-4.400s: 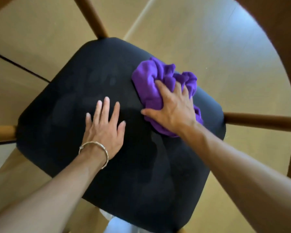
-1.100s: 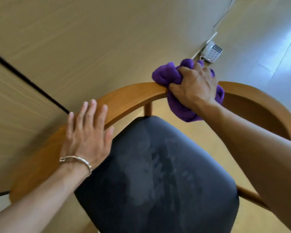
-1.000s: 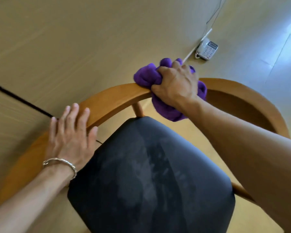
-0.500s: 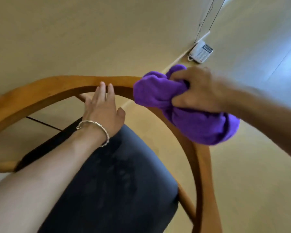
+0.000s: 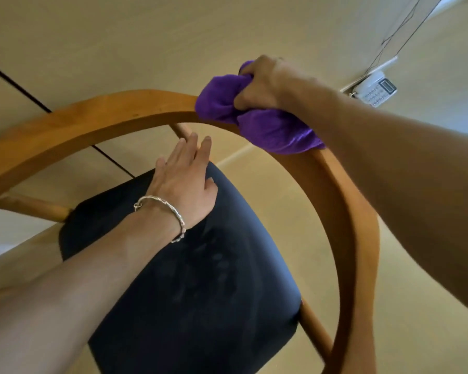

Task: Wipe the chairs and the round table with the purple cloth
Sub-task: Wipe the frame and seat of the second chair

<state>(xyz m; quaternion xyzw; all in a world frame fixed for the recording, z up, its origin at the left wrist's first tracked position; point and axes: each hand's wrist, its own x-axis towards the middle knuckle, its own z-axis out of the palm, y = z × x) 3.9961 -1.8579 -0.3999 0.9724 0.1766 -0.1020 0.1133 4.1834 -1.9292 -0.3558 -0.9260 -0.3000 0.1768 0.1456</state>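
The right hand (image 5: 265, 82) is curled tight round the bunched purple cloth (image 5: 268, 125) and presses it onto the curved wooden rail (image 5: 106, 114) of the chair (image 5: 362, 238). Most of the cloth spills out below and nearer than the knuckles, draped over the rail's inner edge. To the left of this hand the rail runs bare.

Lower and further left, the left hand (image 5: 184, 182) lies wide, its fingers straight and close together, over the far corner of the black seat (image 5: 200, 279). The palm seems to rest on the seat, though contact is hard to judge. A bracelet (image 5: 165, 209) circles the wrist just behind it. Beyond the right forearm, a telephone (image 5: 376, 91) sits on the floor (image 5: 281, 206).
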